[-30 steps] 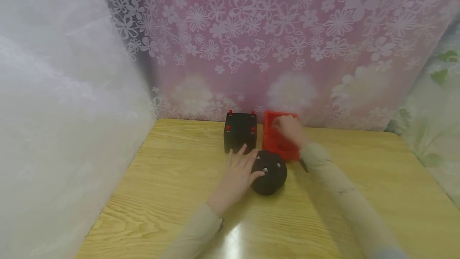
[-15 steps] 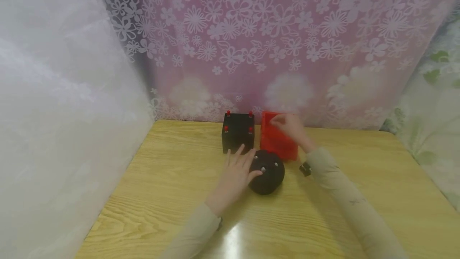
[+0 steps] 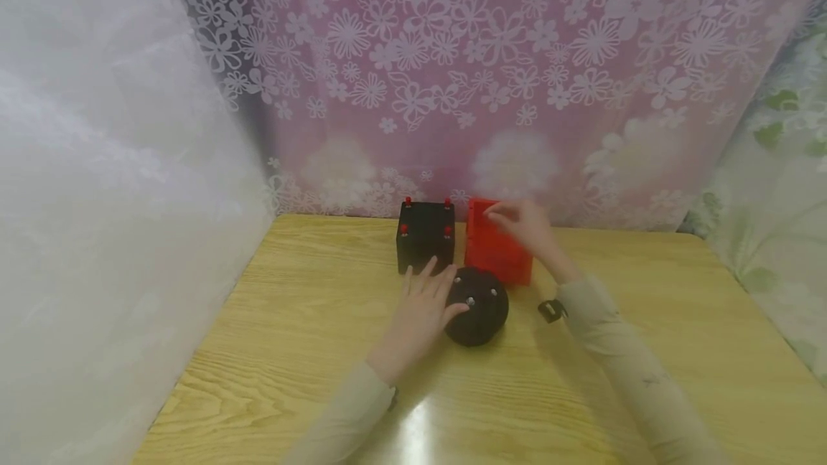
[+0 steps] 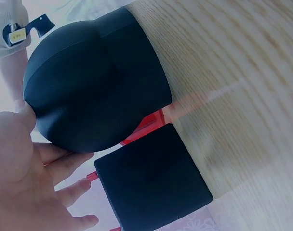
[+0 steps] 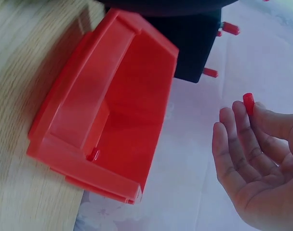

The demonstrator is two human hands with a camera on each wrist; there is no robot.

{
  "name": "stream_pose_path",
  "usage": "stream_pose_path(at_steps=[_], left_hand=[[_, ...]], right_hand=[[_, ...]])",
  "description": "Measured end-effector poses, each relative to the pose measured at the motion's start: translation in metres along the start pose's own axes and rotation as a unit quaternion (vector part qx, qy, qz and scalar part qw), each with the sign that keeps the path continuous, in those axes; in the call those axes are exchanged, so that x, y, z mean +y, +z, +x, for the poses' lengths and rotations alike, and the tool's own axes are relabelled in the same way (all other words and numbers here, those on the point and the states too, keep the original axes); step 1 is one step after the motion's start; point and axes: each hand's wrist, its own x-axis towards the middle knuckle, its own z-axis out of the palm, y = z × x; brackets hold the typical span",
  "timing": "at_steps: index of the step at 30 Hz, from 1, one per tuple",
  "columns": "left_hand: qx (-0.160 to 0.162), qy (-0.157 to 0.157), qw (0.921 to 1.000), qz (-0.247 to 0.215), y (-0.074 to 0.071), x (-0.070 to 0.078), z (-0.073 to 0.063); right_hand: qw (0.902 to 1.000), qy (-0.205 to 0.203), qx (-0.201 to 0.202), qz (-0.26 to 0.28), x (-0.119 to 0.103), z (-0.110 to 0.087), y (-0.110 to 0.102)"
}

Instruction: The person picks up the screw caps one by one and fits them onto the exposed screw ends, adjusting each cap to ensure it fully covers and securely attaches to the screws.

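My left hand lies against a rounded black block with metal screw-like studs on top. Its thumb touches the top and its straight fingers spread along the side, as the left wrist view also shows. Above the red bin, my right hand pinches a small red cylindrical cap between thumb and index finger. Its other fingers are loosely bent. Another small red piece lies inside the bin in the right wrist view.
A black box with several red-capped posts on top stands left of the bin, behind the rounded block. All stand on a wooden table. A pink floral curtain hangs right behind the table's back edge.
My right hand has risen out of the bin and drawn slightly back to the right, fingertips pinched. My left hand stays on the rounded black block.
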Motion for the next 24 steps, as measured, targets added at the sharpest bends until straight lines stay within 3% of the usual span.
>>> stream_pose_path(at_steps=[14, 24], left_hand=[[-0.016, -0.007, 0.9998, -0.009, -0.003, 0.001, 0.001], [-0.009, -0.003, 0.9999, -0.005, -0.003, 0.001, 0.001]], right_hand=[[0.9996, 0.006, 0.006, 0.026, -0.022, -0.021, -0.004], [0.9996, 0.002, 0.009, 0.028, -0.035, -0.037, -0.001]])
